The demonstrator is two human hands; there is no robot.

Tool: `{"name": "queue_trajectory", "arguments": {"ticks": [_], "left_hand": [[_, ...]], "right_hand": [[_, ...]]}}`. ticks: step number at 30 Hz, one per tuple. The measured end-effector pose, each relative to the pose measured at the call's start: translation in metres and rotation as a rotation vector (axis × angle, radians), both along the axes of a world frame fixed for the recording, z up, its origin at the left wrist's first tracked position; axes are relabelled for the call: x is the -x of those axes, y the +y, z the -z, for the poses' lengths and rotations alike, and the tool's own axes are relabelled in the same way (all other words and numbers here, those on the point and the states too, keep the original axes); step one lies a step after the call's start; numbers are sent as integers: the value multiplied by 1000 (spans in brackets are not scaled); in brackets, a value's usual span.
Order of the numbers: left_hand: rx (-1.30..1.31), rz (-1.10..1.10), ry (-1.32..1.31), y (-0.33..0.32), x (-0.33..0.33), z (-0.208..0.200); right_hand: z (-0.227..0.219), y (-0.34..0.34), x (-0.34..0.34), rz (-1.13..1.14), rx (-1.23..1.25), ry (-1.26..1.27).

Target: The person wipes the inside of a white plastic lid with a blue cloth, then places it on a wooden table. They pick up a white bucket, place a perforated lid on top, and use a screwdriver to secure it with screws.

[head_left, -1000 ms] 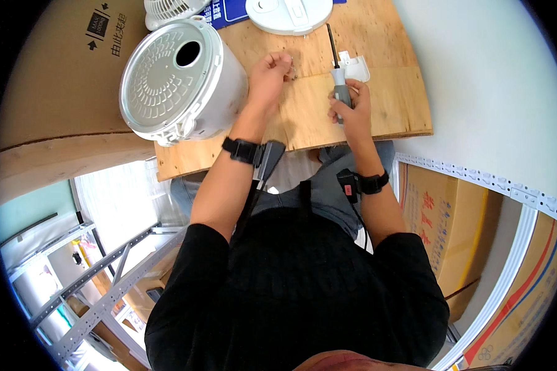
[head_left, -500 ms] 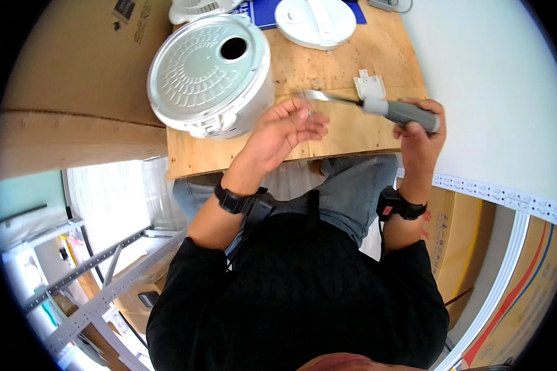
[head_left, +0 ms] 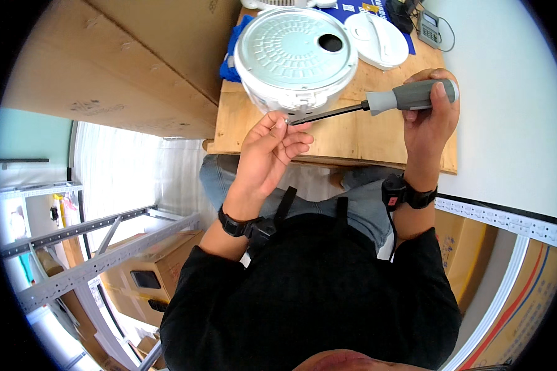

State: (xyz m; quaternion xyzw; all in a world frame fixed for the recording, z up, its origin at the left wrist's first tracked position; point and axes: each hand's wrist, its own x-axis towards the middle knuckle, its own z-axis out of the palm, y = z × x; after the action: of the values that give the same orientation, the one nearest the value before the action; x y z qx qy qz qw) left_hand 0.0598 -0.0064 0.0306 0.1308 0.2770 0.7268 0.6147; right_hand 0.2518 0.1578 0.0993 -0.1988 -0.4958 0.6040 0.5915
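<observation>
My right hand point(head_left: 435, 114) is closed round the handle of a grey screwdriver point(head_left: 411, 97), whose dark shaft points left. My left hand point(head_left: 271, 148) pinches a small shiny piece point(head_left: 286, 122) between thumb and forefinger, right at the screwdriver's tip. It looks like a screw, though it is tiny; the other fingers are loosely curled. Just beyond the left hand stands a round white rice cooker body point(head_left: 272, 93) with a pale ribbed metal face point(head_left: 291, 46) on top. A dark round hole point(head_left: 330, 42) shows in that face.
A white round lid point(head_left: 377, 40) lies behind the cooker on the wooden table point(head_left: 365, 139). A grey device with a cable point(head_left: 429, 29) sits at the far right, near a white wall point(head_left: 507, 123). Large cardboard boxes point(head_left: 124, 68) rise on the left. Blue cloth point(head_left: 231, 62) shows beside the cooker.
The screwdriver's tip has come to my left fingertips, which have closed to a pinch. The view has shifted, so the cooker appears farther right. A white clip-shaped part on the table is now hidden.
</observation>
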Motion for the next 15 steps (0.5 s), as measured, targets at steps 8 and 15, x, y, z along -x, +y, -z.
{"name": "queue_trajectory", "arguments": {"ticks": [8, 15], "left_hand": [[-52, -61, 5, -10, 28, -3], [-59, -136, 60, -9, 29, -3]], "right_hand": [[-4, -8, 38, -10, -1, -46], [-7, -7, 42, -24, -39, -57]]}}
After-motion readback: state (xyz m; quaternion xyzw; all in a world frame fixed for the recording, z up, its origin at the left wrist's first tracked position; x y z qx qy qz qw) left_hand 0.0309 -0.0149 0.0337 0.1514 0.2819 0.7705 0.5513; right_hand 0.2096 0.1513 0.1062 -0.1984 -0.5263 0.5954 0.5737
